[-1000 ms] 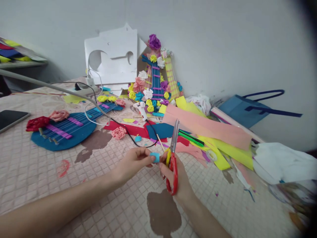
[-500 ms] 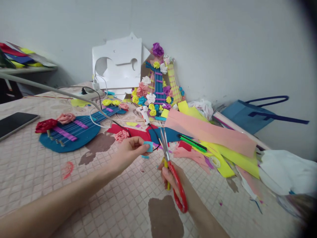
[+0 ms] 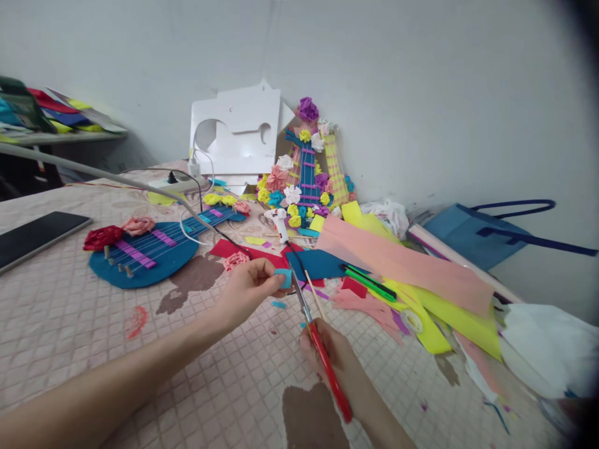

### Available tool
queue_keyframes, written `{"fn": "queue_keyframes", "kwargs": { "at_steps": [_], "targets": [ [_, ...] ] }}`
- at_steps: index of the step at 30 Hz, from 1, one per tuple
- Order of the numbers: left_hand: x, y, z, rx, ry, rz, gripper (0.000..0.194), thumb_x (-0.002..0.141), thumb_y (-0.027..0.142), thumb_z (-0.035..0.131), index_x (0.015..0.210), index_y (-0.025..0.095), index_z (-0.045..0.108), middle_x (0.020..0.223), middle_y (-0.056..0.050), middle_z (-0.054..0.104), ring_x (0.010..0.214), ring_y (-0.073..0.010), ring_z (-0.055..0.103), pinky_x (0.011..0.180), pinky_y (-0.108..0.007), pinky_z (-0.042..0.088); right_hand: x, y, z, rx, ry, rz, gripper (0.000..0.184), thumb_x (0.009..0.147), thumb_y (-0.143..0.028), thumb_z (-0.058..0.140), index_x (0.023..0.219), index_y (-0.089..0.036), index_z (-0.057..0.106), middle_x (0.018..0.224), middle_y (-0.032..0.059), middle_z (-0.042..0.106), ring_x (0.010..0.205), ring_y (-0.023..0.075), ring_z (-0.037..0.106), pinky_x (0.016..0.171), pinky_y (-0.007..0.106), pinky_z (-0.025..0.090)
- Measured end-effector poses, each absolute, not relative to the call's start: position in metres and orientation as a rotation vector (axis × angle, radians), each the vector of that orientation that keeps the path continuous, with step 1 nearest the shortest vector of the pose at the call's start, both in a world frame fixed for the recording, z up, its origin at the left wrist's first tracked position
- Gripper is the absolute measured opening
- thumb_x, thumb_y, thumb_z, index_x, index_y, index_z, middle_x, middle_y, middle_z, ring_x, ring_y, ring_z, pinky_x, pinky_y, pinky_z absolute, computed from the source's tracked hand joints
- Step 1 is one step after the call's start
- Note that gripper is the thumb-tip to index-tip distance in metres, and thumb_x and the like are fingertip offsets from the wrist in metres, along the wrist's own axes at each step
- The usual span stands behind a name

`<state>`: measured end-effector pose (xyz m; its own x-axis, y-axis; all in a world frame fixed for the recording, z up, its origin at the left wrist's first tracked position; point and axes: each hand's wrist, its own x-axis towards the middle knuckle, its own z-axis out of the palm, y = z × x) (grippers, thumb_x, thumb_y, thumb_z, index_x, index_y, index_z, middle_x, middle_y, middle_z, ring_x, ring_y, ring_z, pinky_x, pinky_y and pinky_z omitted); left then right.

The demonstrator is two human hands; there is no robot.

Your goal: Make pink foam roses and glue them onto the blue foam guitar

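Between thumb and fingers, my left hand [image 3: 250,290] pinches a small light-blue piece of paper [image 3: 283,278]. My right hand [image 3: 334,346] is wrapped round the red handles of a pair of scissors [image 3: 322,358]. The scissors are turned edge-on, with the blade tips close to the right edge of the blue piece; whether they touch it I cannot tell. Below my left hand a light-blue scrap [image 3: 278,305] lies on the tabletop. A thin wooden stick [image 3: 314,293] lies just beyond the scissors.
A blue paper guitar [image 3: 145,252] with paper roses lies at left, near a phone [image 3: 44,237]. Behind stand a white glue gun [image 3: 277,221] with its cord and decorated guitars [image 3: 306,171]. Coloured paper strips [image 3: 397,262], a green cutter [image 3: 372,284] and a tape roll [image 3: 412,322] lie right.
My hands have moved apart, the left holding the blue piece. The scissors opened, then turned edge-on with their tips toward it. A blue scrap now shows on the table. The view has shifted left.
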<state>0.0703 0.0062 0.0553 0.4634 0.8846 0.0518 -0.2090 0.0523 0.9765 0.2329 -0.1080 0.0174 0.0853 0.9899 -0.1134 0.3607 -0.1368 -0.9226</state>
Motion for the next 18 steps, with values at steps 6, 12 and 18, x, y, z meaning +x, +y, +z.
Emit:
{"fn": "queue_keyframes", "kwargs": {
  "at_steps": [6,12,18],
  "targets": [
    [0.071,0.006,0.053,1.156,0.685,0.911,0.033,0.068,0.038,0.074,0.067,0.017,0.048,0.068,-0.001,0.067,0.071,-0.0189,0.068,0.072,-0.034,0.055,0.233,-0.108,0.023,-1.549,-1.314,1.038,0.027,0.077,-0.043,0.061,0.07,-0.022,0.046,0.058,-0.0053,0.041,0.052,0.0112,0.039,0.047,0.023,0.031],
    [0.083,-0.014,0.031,1.118,0.7,0.707,0.03,0.07,0.037,0.073,0.067,0.016,0.052,0.066,0.001,0.062,0.067,-0.0127,0.061,0.068,-0.027,0.05,0.226,-0.104,0.031,-1.433,-1.095,1.009,0.025,0.071,-0.034,0.065,0.084,-0.022,0.047,0.072,-0.0036,0.052,0.057,0.0113,0.047,0.053,0.023,0.038],
    [0.088,-0.026,0.028,1.186,0.711,0.623,0.028,0.07,0.038,0.072,0.068,0.015,0.057,0.066,0.0,0.062,0.067,-0.0124,0.058,0.067,-0.025,0.046,0.222,-0.101,0.033,-1.433,-1.001,0.972,0.019,0.07,-0.025,0.062,0.076,-0.02,0.045,0.064,-0.0059,0.046,0.055,0.0097,0.04,0.054,0.023,0.034]
  ]
}}
